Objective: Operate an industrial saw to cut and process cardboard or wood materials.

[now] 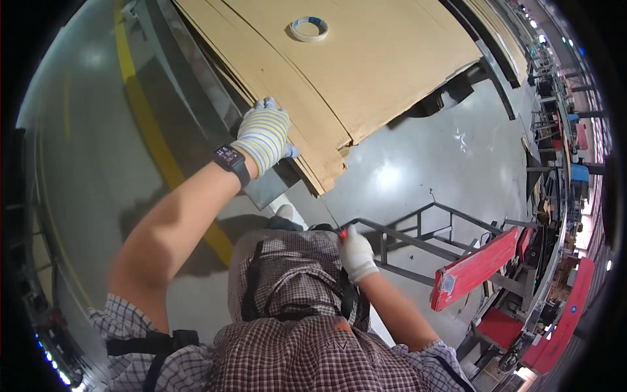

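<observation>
Nearest the camera is the person's checked shirt (294,326) with dark harness straps over it. Just beyond the shirt, the right hand (356,253), in a white glove, sits close to the body with its fingers clamped together on a small red-tipped tool (342,232); what kind of tool it is, is too small to tell. Held low like this, the tool seems kept ready and out of the way of the other arm.

Further out, the left hand (264,136), in a striped glove with a dark wristwatch (231,159) behind it, reaches up to the near edge of the stack of flat cardboard sheets (353,65). Its fingers curl over that edge, clamped on the sheets, probably to steady or lift them. The stack lies on a metal surface (261,189) whose corner shows below the hand.

Beyond the hand, on top of the cardboard, rests a roll of tape (309,29). Right of the stack, across the grey floor (405,170), stands a red-panelled metal frame (473,268).
</observation>
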The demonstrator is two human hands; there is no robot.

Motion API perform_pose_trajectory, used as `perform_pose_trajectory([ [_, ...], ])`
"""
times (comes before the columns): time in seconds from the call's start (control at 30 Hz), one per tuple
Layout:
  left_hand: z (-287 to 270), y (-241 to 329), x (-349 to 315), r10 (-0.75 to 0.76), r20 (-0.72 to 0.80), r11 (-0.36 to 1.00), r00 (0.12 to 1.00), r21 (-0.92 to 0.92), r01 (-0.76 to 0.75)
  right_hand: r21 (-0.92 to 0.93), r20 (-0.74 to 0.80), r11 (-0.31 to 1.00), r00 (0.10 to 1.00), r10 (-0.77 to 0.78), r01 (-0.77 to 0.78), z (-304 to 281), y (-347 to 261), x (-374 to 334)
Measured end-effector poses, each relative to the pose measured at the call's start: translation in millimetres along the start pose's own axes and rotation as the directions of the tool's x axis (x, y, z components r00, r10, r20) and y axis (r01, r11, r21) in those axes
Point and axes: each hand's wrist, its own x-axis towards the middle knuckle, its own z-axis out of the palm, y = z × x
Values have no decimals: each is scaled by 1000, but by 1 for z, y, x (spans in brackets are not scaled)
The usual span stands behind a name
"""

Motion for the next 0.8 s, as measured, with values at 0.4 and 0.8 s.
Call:
perform_pose_trajectory([
  [0.4, 86, 60, -106, -239, -23, -7, 971, -1000, -26, 31, -671, 872, 657, -344, 488, -189, -80, 22],
  [0.8, 127, 92, -63, -269, 585, -744, 765, -631, 220, 990, 137, 69, 957, -256, -123, -87, -85, 79],
])
